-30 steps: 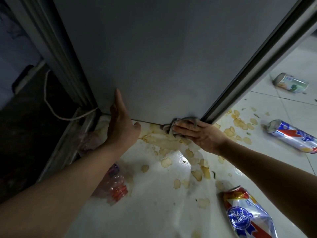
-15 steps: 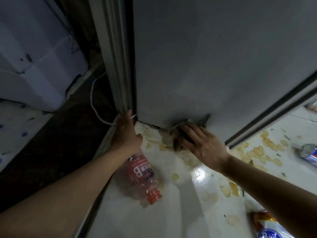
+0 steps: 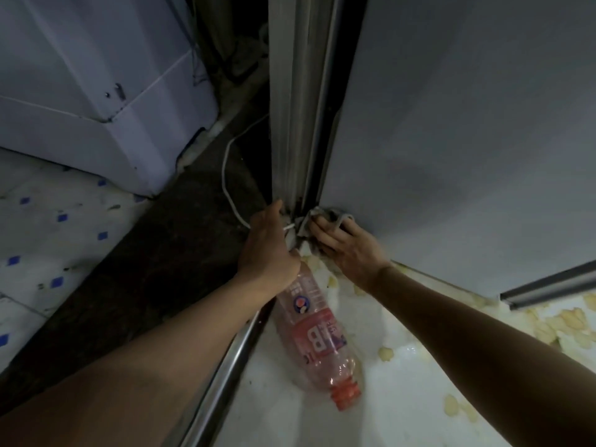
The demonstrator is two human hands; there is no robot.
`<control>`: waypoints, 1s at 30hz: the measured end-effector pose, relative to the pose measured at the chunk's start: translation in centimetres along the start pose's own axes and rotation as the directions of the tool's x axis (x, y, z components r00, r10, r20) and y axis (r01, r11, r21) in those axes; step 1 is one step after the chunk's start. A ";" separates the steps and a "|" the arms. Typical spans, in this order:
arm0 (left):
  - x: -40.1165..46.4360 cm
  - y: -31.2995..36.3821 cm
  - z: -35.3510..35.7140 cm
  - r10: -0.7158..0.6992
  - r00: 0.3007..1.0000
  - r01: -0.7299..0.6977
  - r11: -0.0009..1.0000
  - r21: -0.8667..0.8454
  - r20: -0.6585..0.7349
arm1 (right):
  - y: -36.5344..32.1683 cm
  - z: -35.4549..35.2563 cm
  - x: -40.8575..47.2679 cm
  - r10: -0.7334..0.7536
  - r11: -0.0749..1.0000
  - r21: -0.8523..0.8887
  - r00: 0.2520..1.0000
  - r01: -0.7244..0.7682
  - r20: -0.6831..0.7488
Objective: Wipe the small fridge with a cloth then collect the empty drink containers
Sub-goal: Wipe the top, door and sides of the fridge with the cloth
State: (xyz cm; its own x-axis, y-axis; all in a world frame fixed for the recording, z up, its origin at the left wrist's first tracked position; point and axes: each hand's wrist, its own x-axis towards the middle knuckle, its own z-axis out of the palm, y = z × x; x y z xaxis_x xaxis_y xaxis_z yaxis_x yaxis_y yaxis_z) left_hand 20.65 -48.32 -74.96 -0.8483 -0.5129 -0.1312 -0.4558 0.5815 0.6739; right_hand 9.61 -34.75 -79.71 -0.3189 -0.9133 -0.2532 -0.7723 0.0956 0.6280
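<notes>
Partly, the right hand (image 3: 351, 251) hides the cloth (image 3: 333, 212).

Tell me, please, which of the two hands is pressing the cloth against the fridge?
The right hand: its spread fingers press the grey cloth onto the fridge at its bottom corner. The left hand, beside the metal frame, has no cloth.

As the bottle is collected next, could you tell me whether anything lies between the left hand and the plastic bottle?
Nothing visible does. The left hand is at the fridge corner, right over the base of the plastic bottle; the rest of it lies uncovered on the floor.
</notes>
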 end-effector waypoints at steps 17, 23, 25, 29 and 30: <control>-1.1 4.3 1.2 0.121 0.991 -0.118 0.991 -0.062 0.061 | 0.9 3.0 -7.0 -0.030 1.000 -0.001 0.987 0.031 0.157; -2.1 7.3 3.5 0.164 0.980 -0.162 0.986 -0.028 0.113 | 1.7 4.3 -12.8 0.134 0.989 -0.083 0.981 -0.123 0.138; -2.5 8.4 4.5 0.171 0.977 -0.169 0.985 -0.021 0.127 | 1.8 5.7 -14.7 0.125 0.975 -0.209 0.959 -0.072 0.253; -3.4 11.0 6.9 0.166 0.970 -0.154 0.985 -0.081 0.178 | 2.1 7.5 -18.0 0.165 0.986 -0.074 0.928 -0.148 0.334; -3.6 11.6 7.5 0.164 0.970 -0.151 0.985 -0.085 0.178 | 1.9 8.0 -18.9 0.186 0.982 -0.083 0.917 -0.167 0.352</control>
State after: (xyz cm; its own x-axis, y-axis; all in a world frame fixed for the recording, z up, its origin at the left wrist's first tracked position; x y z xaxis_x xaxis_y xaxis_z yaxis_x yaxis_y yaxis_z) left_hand 16.37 -34.98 -72.09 -0.9457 -0.2901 -0.1466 -0.2984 0.5963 0.7452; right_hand 9.76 -14.17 -79.59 -0.6294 -0.6809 -0.3744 -0.6597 0.2136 0.7206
